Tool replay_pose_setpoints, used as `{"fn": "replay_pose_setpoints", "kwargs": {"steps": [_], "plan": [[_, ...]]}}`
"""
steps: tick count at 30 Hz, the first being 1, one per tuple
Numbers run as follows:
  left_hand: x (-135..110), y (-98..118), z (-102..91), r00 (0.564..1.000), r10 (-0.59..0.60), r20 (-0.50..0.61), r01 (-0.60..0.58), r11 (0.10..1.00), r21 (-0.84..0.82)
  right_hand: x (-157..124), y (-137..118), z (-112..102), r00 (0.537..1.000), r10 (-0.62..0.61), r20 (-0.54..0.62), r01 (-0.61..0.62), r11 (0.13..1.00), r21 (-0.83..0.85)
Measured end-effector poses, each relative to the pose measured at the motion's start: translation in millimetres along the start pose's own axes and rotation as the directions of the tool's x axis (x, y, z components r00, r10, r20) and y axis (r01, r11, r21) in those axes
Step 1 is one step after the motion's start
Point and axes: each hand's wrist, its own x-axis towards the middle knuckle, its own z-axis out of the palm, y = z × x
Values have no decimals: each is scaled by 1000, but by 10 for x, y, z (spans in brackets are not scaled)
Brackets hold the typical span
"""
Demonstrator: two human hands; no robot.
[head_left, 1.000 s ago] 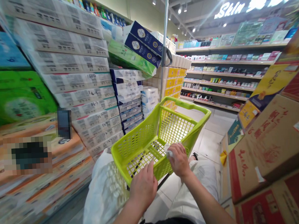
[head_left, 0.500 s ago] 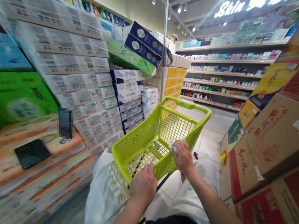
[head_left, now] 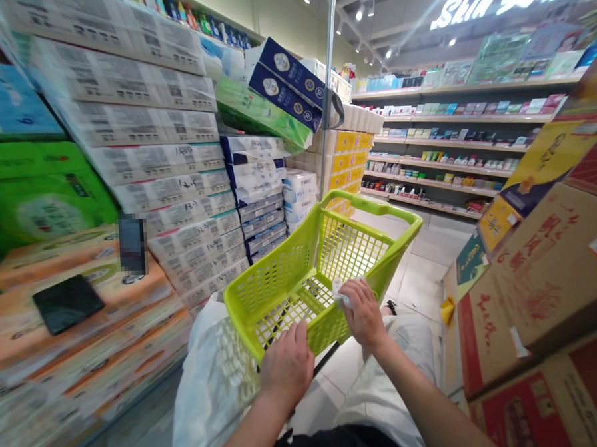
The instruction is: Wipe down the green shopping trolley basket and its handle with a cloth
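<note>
Clasping a crumpled white wad (head_left: pixel 339 292), the right hand (head_left: pixel 362 313) meets the near rim of the lime-green latticed plastic shopping cart (head_left: pixel 328 327) at its four o'clock. The left hand (head_left: pixel 287 359) lies over that rim at seven, fingers (head_left: pixel 299 337) together; its grip I cannot tell. The cart stands ahead, at twelve.

stacked packs (head_left: pixel 185 163) left of basket (head_left: pixel 304 250), cartons (head_left: pixel 536 271) right

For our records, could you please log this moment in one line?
Left hand: at rim of green cart; right hand: holding white wipe at rim; nearby: dark slab on orange packs
</note>
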Motion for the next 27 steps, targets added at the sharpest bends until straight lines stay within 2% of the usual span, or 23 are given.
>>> {"fn": "replay_pose_setpoints", "kwargs": {"steps": [2, 4, 6, 8, 10, 12, 14, 16, 19, 20, 23, 25, 27], "plan": [[12, 16, 0, 1000, -3, -1, 3, 1000, -2, 14, 6, 19, 995, 79, -65, -80, 997, -7], [26, 30, 0, 1000, -7, 0, 7, 1000, -1, -33, -139, 93, 988, 126, -88, -124, 992, 30], [33, 30, 1, 1000, -5, 7, 5, 1000, 1, -107, -333, 173, 993, 108, -55, -103, 991, 82], [28, 16, 4, 1000, 7, 10, -7, 1000, 5, -155, -441, 204, 1000, 26, 13, -27, 993, 115], [16, -5, 7, 1000, 21, 3, -21, 1000, 16, -141, -379, 166, 995, -62, 73, 53, 993, 109], [5, -21, 10, 1000, 26, -13, -25, 999, 35, -70, -170, 84, 993, -86, 87, 81, 995, 63], [2, -26, 16, 999, 22, -26, -21, 998, 51, 16, 72, 6, 1000, -14, 15, 14, 1000, -5], [7, -25, 28, 999, 18, -34, -16, 998, 58, 68, 206, -23, 992, 86, -88, -91, 995, -50], [18, -25, 53, 999, 15, -51, -11, 998, 63, 33, 71, 52, 980, 149, -131, -155, 987, -40], [21, -29, 61, 998, 16, -57, -13, 998, 61, 0, -38, 94, 985, 138, -106, -141, 990, -21], [22, -51, 76, 997, 32, -66, -29, 998, 52, -81, -326, 178, 999, 1, 32, -2, 999, 54], [20, -68, 78, 997, 44, -68, -41, 998, 53, -67, -340, 151, 992, -85, 90, 78, 994, 78], [17, -79, 79, 996, 47, -72, -43, 997, 63, 2, -191, 71, 990, -107, 92, 103, 993, 51]]}}
